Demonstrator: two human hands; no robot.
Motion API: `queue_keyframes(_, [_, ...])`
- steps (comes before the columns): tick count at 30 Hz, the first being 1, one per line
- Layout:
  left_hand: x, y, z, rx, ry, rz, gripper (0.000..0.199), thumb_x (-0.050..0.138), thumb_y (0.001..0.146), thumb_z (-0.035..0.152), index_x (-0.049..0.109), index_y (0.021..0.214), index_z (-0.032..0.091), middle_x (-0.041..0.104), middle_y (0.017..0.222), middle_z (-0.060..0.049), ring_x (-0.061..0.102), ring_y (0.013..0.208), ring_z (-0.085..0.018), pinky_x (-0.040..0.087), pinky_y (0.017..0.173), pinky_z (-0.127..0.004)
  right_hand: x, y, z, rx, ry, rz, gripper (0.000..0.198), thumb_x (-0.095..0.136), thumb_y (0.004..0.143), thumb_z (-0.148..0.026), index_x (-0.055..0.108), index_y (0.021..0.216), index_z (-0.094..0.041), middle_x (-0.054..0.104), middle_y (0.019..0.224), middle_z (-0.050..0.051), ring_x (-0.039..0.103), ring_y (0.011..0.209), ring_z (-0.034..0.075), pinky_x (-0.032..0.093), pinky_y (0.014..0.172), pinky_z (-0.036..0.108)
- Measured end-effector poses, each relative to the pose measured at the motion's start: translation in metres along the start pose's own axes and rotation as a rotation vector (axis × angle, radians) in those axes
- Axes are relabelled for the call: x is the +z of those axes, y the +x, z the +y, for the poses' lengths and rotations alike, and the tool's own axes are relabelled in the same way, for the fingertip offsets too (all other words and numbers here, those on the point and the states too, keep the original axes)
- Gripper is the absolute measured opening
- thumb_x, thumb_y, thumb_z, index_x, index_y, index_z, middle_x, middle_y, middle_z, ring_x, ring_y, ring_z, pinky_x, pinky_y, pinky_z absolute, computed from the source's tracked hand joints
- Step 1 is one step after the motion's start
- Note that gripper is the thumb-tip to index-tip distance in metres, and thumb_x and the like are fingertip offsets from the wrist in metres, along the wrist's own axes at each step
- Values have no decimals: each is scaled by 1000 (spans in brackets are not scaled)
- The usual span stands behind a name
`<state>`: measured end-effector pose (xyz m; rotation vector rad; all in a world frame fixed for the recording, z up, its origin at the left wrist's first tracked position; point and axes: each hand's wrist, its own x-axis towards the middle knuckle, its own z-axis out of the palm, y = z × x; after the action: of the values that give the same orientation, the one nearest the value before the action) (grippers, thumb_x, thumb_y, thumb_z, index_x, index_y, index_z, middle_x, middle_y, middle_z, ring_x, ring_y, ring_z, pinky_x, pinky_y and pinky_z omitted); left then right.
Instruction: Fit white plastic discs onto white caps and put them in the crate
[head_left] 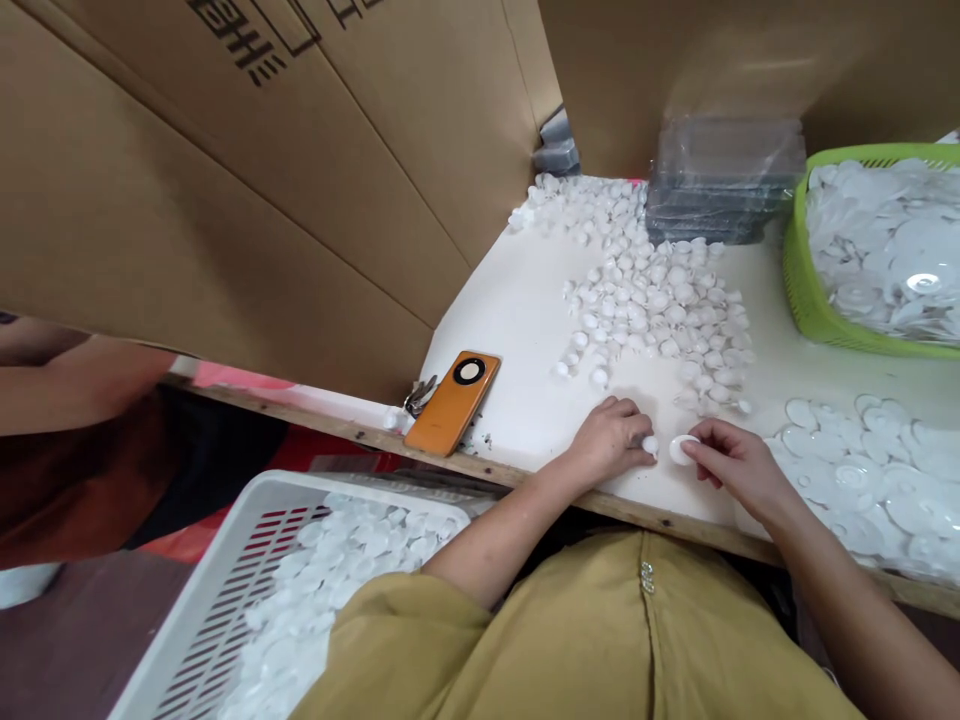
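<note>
Near the table's front edge, my left hand (611, 440) is closed on a small white cap-like piece (650, 445) that shows at its fingertips. My right hand (731, 457) pinches a flat white disc (682, 450) between thumb and fingers, a short gap away from the small piece. Just beyond my hands spreads a heap of small white rounded pieces (660, 290). To the right of my right hand lies a pile of flat, translucent white discs (862, 470).
A green basket (799, 290) full of white discs stands at the right. Stacked clear plastic boxes (724, 190) are behind the heap. An orange phone (450, 415) lies left, beside a tall cardboard sheet (300, 200). Below, a white basket (247, 520) holds white parts. Another person's arm (82, 385) shows far left.
</note>
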<state>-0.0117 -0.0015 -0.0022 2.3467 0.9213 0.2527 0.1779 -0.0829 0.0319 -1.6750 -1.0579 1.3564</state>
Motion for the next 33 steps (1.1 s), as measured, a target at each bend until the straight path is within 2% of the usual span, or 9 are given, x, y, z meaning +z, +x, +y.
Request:
queue_keyframes(5, [1, 3, -4, 45, 7, 7, 29, 74, 73, 44, 66, 85, 19, 60, 87, -3, 52, 80, -17, 39, 78, -30, 19, 10, 0, 83, 102, -46, 41, 74, 64, -53, 56, 75, -18, 58, 52, -2, 54, 44, 12, 43, 40, 21])
queue_keyframes(9, [3, 2, -4, 68, 34, 23, 33, 63, 81, 50, 62, 77, 18, 58, 81, -4, 52, 77, -17, 39, 76, -31, 30, 21, -1, 149, -37, -75, 35, 72, 65, -47, 52, 72, -19, 55, 48, -4, 54, 39, 12, 34, 31, 18])
queue_keyframes(12, [0, 1, -4, 64, 10, 6, 32, 65, 80, 49, 63, 80, 17, 60, 83, -4, 54, 77, -18, 40, 77, -31, 32, 26, -2, 178, -95, -85, 34, 71, 65, -45, 49, 72, -20, 55, 47, -4, 54, 37, 13, 34, 30, 18])
queue_keyframes(15, [-7, 1, -6, 68, -64, -27, 31, 74, 73, 44, 65, 87, 17, 62, 87, -4, 56, 84, -18, 40, 81, -31, 29, 27, -2, 194, -119, -110, 35, 71, 66, -45, 47, 74, -21, 59, 50, -3, 57, 39, 14, 36, 31, 18])
queue_keyframes(19, [-14, 2, -10, 87, -124, -80, 32, 79, 69, 37, 67, 91, 18, 63, 87, -2, 57, 86, -18, 40, 80, -27, 27, 26, -3, 206, -85, -148, 35, 71, 67, -44, 46, 76, -21, 61, 52, -2, 59, 41, 15, 39, 32, 18])
queue_keyframes(24, [-14, 4, -12, 151, -106, -84, 28, 74, 74, 42, 65, 85, 17, 63, 85, -3, 56, 81, -17, 39, 78, -27, 31, 26, -4, 210, -50, -131, 36, 71, 66, -44, 45, 74, -21, 60, 50, -2, 59, 41, 15, 39, 32, 18])
queue_keyframes(28, [-13, 3, -13, 148, -111, -89, 18, 66, 82, 34, 65, 85, 17, 62, 84, -3, 56, 80, -16, 39, 78, -28, 34, 27, -4, 219, -71, -139, 35, 71, 67, -43, 45, 73, -20, 60, 52, -2, 59, 40, 14, 38, 32, 18])
queue_keyframes(33, [-13, 2, -13, 143, -123, -77, 13, 65, 83, 30, 66, 85, 17, 62, 84, -4, 55, 80, -16, 39, 78, -28, 34, 28, -2, 230, -65, -162, 37, 72, 68, -46, 46, 75, -20, 61, 53, -1, 59, 42, 15, 40, 33, 19])
